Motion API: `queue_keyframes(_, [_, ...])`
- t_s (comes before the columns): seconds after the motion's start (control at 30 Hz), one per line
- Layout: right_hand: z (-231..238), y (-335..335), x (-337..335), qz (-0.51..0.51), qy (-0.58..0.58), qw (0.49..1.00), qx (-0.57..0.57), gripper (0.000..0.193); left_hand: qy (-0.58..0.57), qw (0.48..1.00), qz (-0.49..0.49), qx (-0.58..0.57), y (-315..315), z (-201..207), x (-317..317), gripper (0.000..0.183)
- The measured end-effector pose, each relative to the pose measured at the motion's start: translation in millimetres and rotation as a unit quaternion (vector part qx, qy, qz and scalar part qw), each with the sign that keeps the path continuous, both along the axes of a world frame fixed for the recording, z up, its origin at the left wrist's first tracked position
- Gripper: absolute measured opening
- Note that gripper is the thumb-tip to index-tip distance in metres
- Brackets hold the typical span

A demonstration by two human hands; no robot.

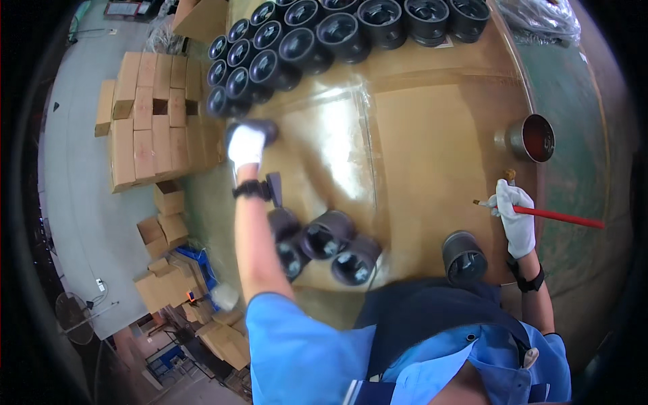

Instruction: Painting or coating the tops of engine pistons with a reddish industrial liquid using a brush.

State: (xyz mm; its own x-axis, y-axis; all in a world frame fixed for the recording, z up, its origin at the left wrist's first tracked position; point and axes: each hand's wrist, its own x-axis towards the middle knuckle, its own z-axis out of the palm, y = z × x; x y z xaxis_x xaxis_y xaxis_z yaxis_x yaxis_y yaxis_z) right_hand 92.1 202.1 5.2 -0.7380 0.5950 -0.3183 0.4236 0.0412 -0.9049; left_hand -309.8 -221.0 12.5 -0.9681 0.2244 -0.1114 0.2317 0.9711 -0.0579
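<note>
My gloved left hand [247, 144] is stretched out to the table's left edge, closed on a black cylindrical part [267, 128]; both are smeared by motion. My gloved right hand [517, 219], at the right edge, is closed around a thin brush with a red handle [563, 217]. Its small tip points left and the handle sticks out to the right. A brownish brush-like tip [509, 176] shows just beyond those fingers; whether the hand holds it too I cannot tell. Nearest to my body on the right stands another black cylindrical part [464, 258].
Rows of black cylindrical parts [299, 48] fill the table's far side. Several more [328, 233] stand at the near left. A metal pot [535, 138] with reddish contents sits at the right edge of the cardboard-covered table [439, 135]. Stacked cartons [152, 128] stand left.
</note>
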Motion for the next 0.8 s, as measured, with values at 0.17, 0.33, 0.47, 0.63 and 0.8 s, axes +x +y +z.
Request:
queue_keyframes(0.17, [-13,-2,-2,0.041,0.031,0.996,0.069,0.036,0.124,0.983,0.121,-0.055,6,-2,-22,0.028])
queue_keyframes(0.33, [-3,-10,-11,0.143,0.067,0.968,0.196,0.032,0.169,0.975,0.131,-0.064,-1,5,-12,0.035])
queue_keyframes(0.47, [4,-13,-9,0.118,0.045,0.980,0.154,0.033,0.234,0.964,0.086,0.092,31,35,21,0.061])
queue_keyframes(0.63, [9,-20,1,0.049,0.044,0.997,0.033,0.034,0.163,0.841,-0.009,0.515,138,133,104,0.049])
queue_keyframes(0.8, [22,-22,13,0.062,0.090,0.992,0.068,0.033,0.155,0.736,-0.145,0.643,203,171,172,0.033])
